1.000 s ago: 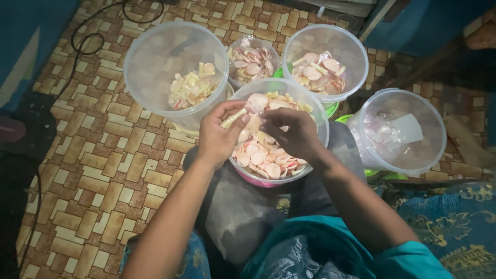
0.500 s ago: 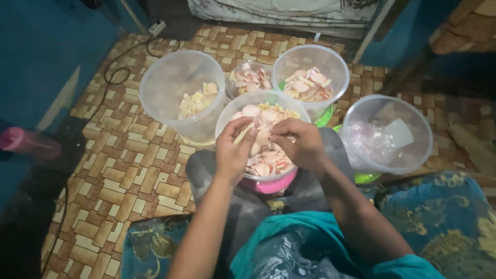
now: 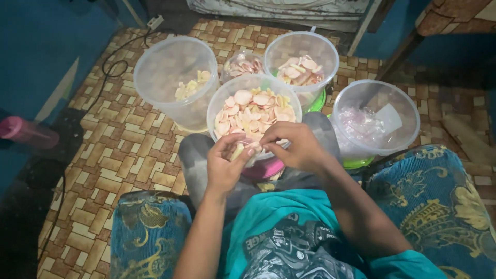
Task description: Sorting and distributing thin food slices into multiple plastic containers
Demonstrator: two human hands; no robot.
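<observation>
A clear plastic tub full of pink and pale round crackers rests on my lap, between my knees. My left hand and my right hand meet at the tub's near rim. Together their fingertips pinch a small pale cracker piece. The left hand holds it from below, and the right hand's fingers pull at its top edge.
Three more clear tubs stand on the patterned floor: one at the left with yellowish chips, one at the back with pink crackers, one at the right holding plastic bags. A bag of crackers lies between them. A black cable runs at left. Blue patterned cushions flank me.
The view has shifted down and the tub now sits higher in view. My hands came off the heap of crackers to the tub's near rim and now pinch one piece.
</observation>
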